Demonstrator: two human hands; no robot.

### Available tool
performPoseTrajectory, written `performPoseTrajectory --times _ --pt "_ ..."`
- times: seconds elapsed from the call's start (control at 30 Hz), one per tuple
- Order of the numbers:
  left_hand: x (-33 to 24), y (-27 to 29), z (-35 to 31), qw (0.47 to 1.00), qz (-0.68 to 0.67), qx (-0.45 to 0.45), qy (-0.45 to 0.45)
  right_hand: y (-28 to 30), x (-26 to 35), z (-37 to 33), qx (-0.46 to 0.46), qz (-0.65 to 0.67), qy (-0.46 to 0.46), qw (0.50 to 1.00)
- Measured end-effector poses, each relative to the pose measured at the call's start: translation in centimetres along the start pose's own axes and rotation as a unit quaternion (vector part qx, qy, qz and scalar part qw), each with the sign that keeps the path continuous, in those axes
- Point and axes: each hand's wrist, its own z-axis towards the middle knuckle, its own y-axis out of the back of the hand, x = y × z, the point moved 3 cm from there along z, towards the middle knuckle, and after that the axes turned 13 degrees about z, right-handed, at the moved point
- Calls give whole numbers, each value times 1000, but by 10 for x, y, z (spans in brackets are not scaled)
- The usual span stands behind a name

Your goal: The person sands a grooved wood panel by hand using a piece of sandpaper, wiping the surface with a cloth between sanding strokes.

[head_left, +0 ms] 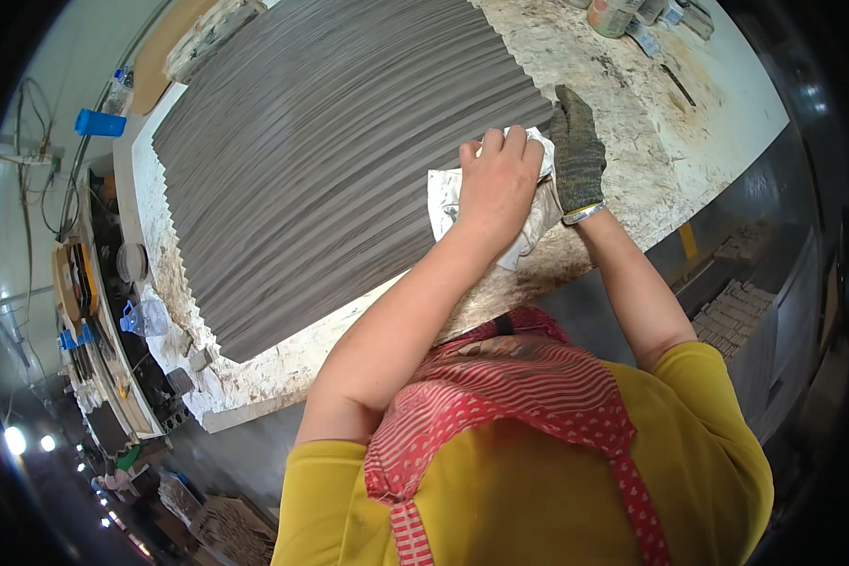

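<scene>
Cloth (442,203) is clutched under curled fingers (515,141) of the left hand (498,189); beside them, the gloved right hand (580,160) is held outstretched.

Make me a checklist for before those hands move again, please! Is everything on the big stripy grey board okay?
1. Left hand holding the cloth: ok. The left hand is on the white cloth.
2. Both hands gloved: not ok. The right hand wears a dark glove; the left is bare.
3. Right hand gripping the board: cannot tell. It is at the right edge of the grey board, but its palm is hidden.
4. Blue cup off the board: ok. The blue cup is beyond the left edge.
5. Table clean: not ok. The pale table has brown and dark stains.
</scene>
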Motion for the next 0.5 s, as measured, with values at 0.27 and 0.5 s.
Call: performPoseTrajectory --times 0.27,0.5 --pt "89 44 -143 976 50 58 203 6 -2 -4 -34 -51 53 997" --pt "28 6 -53 995 -22 -16 93 -5 -2 -3 -15 -33 33 999"
